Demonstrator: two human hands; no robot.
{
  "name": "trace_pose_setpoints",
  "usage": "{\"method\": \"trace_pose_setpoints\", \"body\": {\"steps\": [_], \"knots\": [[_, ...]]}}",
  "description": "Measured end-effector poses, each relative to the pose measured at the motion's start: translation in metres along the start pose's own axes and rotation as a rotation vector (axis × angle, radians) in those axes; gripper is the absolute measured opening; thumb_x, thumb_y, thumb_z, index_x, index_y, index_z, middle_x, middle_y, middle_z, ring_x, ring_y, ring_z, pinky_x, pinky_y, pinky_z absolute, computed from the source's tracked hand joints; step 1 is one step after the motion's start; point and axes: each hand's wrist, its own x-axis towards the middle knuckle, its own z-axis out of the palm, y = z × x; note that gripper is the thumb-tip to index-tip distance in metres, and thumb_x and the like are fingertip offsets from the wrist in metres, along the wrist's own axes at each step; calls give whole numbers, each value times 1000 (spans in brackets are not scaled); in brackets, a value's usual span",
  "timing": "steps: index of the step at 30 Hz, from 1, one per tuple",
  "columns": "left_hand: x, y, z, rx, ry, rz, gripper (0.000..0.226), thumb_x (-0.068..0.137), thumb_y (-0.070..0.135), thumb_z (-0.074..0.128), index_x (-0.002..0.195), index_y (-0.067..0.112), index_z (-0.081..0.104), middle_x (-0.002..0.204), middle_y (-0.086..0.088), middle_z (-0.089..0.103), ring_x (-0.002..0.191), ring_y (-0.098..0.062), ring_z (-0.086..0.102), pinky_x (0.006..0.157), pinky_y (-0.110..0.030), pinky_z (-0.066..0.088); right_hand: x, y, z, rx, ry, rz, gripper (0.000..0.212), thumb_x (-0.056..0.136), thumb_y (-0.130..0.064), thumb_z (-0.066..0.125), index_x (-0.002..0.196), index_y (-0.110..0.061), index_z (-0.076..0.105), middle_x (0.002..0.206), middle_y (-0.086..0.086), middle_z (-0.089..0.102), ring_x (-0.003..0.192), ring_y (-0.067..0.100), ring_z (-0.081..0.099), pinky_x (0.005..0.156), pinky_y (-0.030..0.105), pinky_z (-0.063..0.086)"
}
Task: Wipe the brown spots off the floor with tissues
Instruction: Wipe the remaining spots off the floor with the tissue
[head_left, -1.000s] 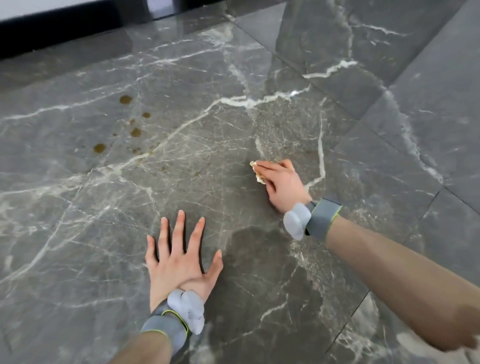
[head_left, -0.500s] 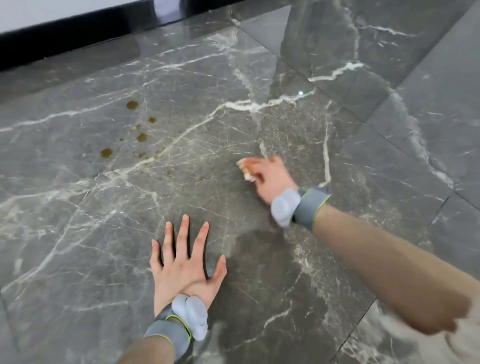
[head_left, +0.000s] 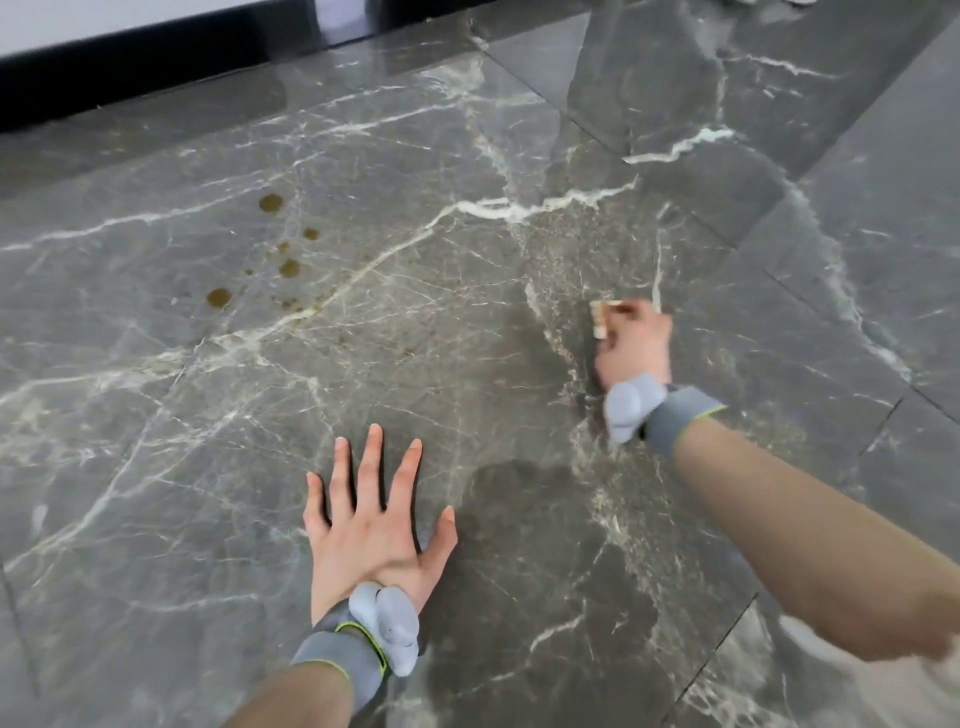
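Marble floor (head_left: 467, 364), grey and veined, black skirting (head_left: 156, 41) at far edge, brown spots (head_left: 289, 268) far left, well apart from both hands. Palm-down on floor with fingers spread, left hand (head_left: 371, 525). Blurred, right hand (head_left: 631, 343) curled round stained tissue (head_left: 600, 317) at right.

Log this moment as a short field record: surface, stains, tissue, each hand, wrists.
surface: grey white-veined marble floor, glossy
stains: round brown spots, clustered at upper left, not yet wiped
tissue: small crumpled brown-stained tissue, well to the right of the spots
right hand: grips the tissue low at the floor, motion-blurred
left hand: flat on the floor, fingers spread, holds nothing
wrists: grey bands with pale grey pods on both
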Motion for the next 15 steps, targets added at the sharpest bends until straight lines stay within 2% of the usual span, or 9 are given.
{"method": "trace_pose_setpoints", "body": {"steps": [2, 4, 6, 8, 10, 12, 14, 15], "knots": [[0, 0, 0, 4, -3, -3, 66, 80, 60, 33, 137, 27, 44, 149, -8, 34, 138, -33, 23, 110, -51, 9, -25, -48, 13, 37, -101, -316, 47, 84, 1, 43, 129, -13, 50, 138, 9, 40, 123, 29, 32, 101, 28, 20], [2, -1, -1, -4, -1, -10, 66, 80, 60, 34, 136, 27, 45, 149, -7, 35, 138, -33, 23, 110, -51, 9, -52, -78, 22, 103, -219, -573, 52, 82, 4, 43, 131, -10, 47, 136, 10, 42, 116, 33, 35, 100, 28, 22], [1, -1, -1, -8, -7, -16, 66, 79, 61, 34, 135, 28, 45, 149, -7, 35, 138, -32, 23, 110, -50, 9, -63, -74, 28, 121, -254, -680, 53, 78, 5, 43, 128, -7, 50, 133, 12, 47, 108, 35, 40, 97, 27, 26], [1, -2, 0, -10, -3, -18, 67, 79, 61, 34, 135, 29, 45, 149, -6, 35, 138, -32, 23, 111, -50, 9, -52, -38, 24, 154, -149, -538, 51, 75, 4, 43, 122, -9, 58, 131, 11, 52, 111, 37, 44, 97, 29, 27], [0, -2, 1, -7, 2, -18, 67, 78, 62, 35, 135, 29, 45, 148, -6, 36, 138, -32, 24, 110, -50, 10, -39, 15, 8, 82, 9, -233, 46, 79, 1, 42, 121, -10, 59, 131, 11, 52, 116, 37, 42, 99, 30, 27], [0, -1, 2, 1, 10, -14, 67, 78, 62, 35, 136, 29, 44, 148, -7, 36, 137, -33, 25, 109, -51, 11, -30, 62, -11, -8, 112, 68, 50, 77, -10, 33, 119, -3, 58, 131, 17, 51, 117, 36, 41, 99, 33, 22], [1, -1, 1, 8, 13, -12, 68, 78, 61, 35, 136, 28, 43, 148, -7, 35, 137, -34, 25, 109, -51, 11, -24, 72, -18, -14, 147, 266, 55, 73, -13, 27, 116, 1, 59, 129, 21, 50, 114, 37, 41, 99, 36, 22], [0, -1, 1, 12, 13, -10, 68, 77, 61, 35, 136, 28, 42, 148, -8, 35, 137, -34, 25, 109, -51, 10, -22, 64, -17, -24, 141, 292, 56, 73, -13, 25, 115, 1, 59, 129, 20, 50, 113, 37, 41, 99, 36, 23]]}}
